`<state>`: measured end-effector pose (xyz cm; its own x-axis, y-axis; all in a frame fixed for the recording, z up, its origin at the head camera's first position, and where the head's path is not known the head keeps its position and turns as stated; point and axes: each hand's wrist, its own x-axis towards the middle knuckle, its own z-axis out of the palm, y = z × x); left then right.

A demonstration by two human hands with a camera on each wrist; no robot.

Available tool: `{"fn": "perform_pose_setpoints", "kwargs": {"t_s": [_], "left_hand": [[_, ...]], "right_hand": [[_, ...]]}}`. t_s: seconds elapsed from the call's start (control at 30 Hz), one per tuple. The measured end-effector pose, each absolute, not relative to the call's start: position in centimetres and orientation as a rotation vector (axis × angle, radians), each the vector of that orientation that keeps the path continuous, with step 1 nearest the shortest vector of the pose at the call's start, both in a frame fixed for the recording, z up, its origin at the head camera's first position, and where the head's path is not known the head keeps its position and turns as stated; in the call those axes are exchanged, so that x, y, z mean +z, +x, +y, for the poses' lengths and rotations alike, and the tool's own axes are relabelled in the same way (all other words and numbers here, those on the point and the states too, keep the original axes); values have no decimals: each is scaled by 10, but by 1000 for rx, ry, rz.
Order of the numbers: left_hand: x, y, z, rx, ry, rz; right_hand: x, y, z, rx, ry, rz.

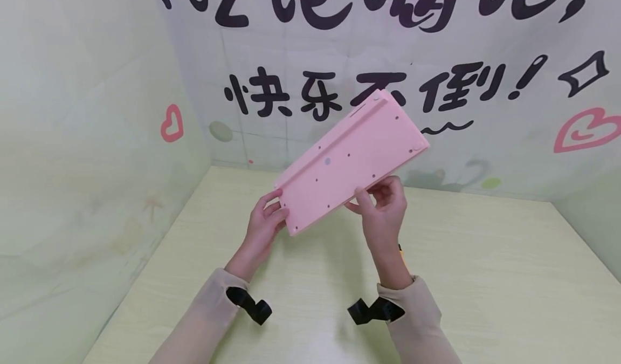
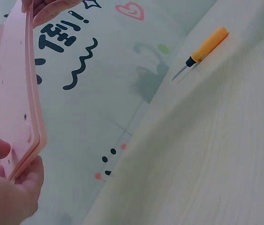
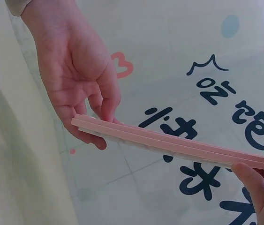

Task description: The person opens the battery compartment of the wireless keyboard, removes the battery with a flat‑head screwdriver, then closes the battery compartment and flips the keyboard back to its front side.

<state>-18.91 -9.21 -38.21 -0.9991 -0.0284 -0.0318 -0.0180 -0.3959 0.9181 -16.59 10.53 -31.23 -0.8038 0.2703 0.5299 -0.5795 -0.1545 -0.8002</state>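
A pale wall sheet (image 1: 97,110) is seen behind everything, thin and a bit wrinkled, with big rounded black writing (image 1: 321,95) and pink hearts (image 1: 589,131) printed on it. Below it a wide, flat table (image 1: 485,272) is seen, pale yellow, with faint lines like wood. Both arms are covered by soft beige sleeves (image 1: 199,321), loose at the ends. A long pink board (image 1: 339,172) is held up in the air over the table, in front of the wall sheet. It is shaped like a rectangle, smooth and hard like plastic, with a raised ridge along its upper long side. It is tilted, so its right end is held higher than its left. The short left end is pinched by the left hand (image 1: 264,226), with the thumb laid on the flat face and fingers tucked behind. The long lower edge is pinched by the right hand (image 1: 385,213), with the thumb in front and bent fingers behind. Both hands are closed only as far as the board's thin edge lets them. Small black camera mounts (image 1: 249,304) are worn at both wrists. A screwdriver (image 2: 203,50) with a fat, smooth orange handle and a thin metal tip is seen lying on the table. The board's flat face is dotted with tiny round holes (image 1: 349,155).
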Motion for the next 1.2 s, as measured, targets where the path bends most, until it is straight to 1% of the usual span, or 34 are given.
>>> {"fn": "perform_pose_setpoints", "kwargs": {"t_s": [0.43, 0.77, 1.2], "left_hand": [[-381, -185, -99, -2856, -92, -1541], [-382, -176, -103, -2933, -163, -1496], [-381, -171, -101, -2908, -30, -1479]], "right_hand": [[-312, -165, 114, 2083, 281, -1523], [-312, -166, 117, 2094, 315, -1526], [-317, -167, 119, 2116, 292, -1492]]}}
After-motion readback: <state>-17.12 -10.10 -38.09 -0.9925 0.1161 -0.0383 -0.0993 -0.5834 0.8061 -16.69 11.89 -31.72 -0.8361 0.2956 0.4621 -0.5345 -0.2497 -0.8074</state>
